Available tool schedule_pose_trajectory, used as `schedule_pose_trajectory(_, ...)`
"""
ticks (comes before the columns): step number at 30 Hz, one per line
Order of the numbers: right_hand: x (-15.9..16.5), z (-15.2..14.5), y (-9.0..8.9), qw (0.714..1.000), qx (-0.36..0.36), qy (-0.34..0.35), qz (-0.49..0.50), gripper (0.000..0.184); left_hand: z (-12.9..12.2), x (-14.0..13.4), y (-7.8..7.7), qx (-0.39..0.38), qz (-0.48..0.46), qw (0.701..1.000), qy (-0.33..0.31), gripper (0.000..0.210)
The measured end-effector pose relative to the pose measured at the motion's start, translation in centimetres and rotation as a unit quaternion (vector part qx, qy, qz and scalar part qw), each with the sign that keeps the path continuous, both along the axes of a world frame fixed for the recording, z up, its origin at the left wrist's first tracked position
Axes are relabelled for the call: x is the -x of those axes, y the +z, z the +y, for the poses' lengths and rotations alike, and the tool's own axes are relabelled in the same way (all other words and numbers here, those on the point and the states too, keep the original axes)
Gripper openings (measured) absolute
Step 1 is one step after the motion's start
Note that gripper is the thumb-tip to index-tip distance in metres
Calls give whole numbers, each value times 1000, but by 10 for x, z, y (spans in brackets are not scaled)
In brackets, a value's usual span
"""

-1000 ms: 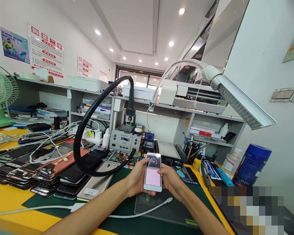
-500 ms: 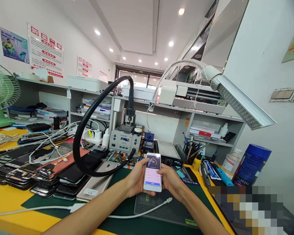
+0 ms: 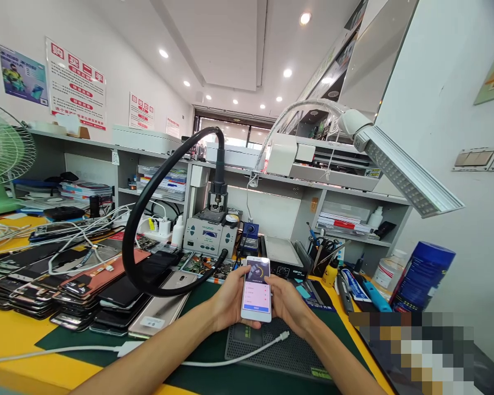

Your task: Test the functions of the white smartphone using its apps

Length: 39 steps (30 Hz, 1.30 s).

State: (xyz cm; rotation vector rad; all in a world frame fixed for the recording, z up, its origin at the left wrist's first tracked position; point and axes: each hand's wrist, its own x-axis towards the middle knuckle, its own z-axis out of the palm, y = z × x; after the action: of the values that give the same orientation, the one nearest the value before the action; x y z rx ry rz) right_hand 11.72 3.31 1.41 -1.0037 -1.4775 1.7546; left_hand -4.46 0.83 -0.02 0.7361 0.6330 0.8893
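Observation:
A white smartphone (image 3: 257,315) is held upright between both hands, its screen lit with a dark top holding a round gauge, a pale list and a blue bar at the bottom. My left hand (image 3: 230,299) is closed around its left side, the thumb along the upper edge and fingers behind. On the other side my right hand (image 3: 287,300) grips the right edge, its thumb near the screen; its other fingers are mostly hidden. Beneath the hands lies a dark perforated pad (image 3: 280,348) on a green mat (image 3: 206,378). A white charging cable (image 3: 230,363) crosses the pad, its plug free.
Stacks of phones and screens (image 3: 82,274) fill the left, tangled with white cables. A hot-air rework station (image 3: 209,238) with a looping black hose (image 3: 127,236) stands ahead. Bottles, a blue can (image 3: 422,277) and a tool holder (image 3: 323,252) are on the right, under a lamp (image 3: 411,170).
The gauge number on the phone screen has risen and the list shows more red marks. My right thumb has shifted slightly upward; the phone stays in place.

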Motion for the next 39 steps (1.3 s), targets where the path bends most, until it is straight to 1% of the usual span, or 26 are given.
schedule_pose_trajectory(2, 0, -1, 0, 1000, -13, 3, -7, 34, 0, 0, 0, 2, 0, 1000, 1, 59)
schedule_pose_trajectory(6, 0, -1, 2, 1000, -23, 12, -6, 37, 0, 0, -2, 7, 4, 1000, 2, 59)
schedule_pose_trajectory(18, 2, -2, 4, 1000, 8, -8, -1, 29, 0, 0, -2, 0, -5, 1000, -4, 60)
schedule_pose_trajectory(23, 3, -4, 5, 1000, -1, -5, -6, 29, 1, 0, -3, -2, -5, 1000, -1, 61)
schedule_pose_trajectory(28, 3, -1, 2, 1000, 2, -6, 5, 32, 0, 0, 0, 2, -5, 1000, 0, 58)
schedule_pose_trajectory(34, 1, 4, -6, 1000, 15, -6, 26, 29, -1, -2, 1, 1, -5, 1000, 6, 57)
schedule_pose_trajectory(37, 1, 4, -5, 999, 22, -14, 25, 30, -2, -1, 0, 0, -3, 1000, 5, 58)
schedule_pose_trajectory(39, 1, 2, -3, 1000, 12, -12, 13, 31, -2, -1, -1, -4, -6, 1000, 5, 58)
